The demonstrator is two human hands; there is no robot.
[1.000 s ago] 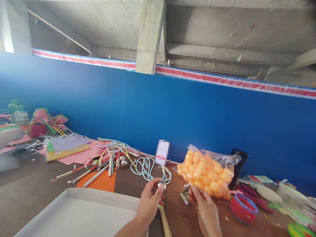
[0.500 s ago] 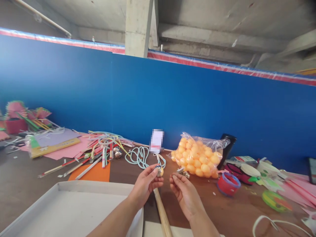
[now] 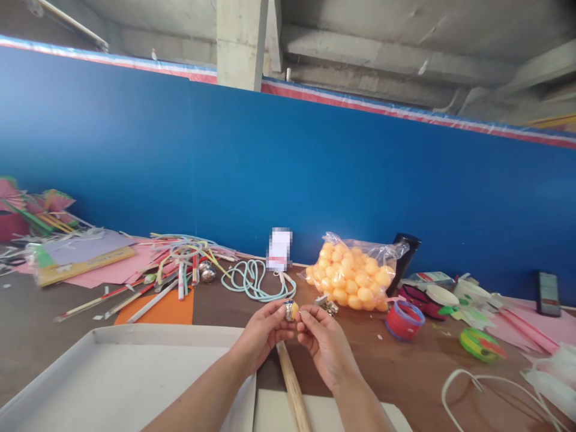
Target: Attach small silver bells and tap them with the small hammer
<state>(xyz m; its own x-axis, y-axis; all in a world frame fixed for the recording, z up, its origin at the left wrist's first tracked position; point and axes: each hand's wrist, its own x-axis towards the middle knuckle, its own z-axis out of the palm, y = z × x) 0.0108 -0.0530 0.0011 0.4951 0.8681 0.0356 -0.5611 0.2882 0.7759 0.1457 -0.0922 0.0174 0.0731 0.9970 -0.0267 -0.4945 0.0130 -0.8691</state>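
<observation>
Between the thumb and fingers of my left hand [image 3: 263,333] is a small orange ball [image 3: 294,311], partly covered in shiny silver foil. My right hand [image 3: 324,339] has its fingertips pinched together close against the ball's right side. Whatever lies between those fingertips is too small to name. A crumpled shiny bit of foil [image 3: 330,308] rests on the table behind my right hand. Below both hands a wooden stick [image 3: 291,384] runs toward me. Silver foil balls [image 3: 208,274] sit further back on the left.
A clear bag of orange balls [image 3: 351,276] stands behind my hands, beside light-blue cord [image 3: 252,285]. At front left is a white tray [image 3: 166,335]. Tape rolls [image 3: 405,321], a phone [image 3: 548,294] and white cable [image 3: 454,384] lie right. A blue partition [image 3: 315,168] rises behind.
My right hand has moved left, bringing its fingertips up to the ball in my left hand. The view has shifted slightly to the right, bringing the phone more fully into sight.
</observation>
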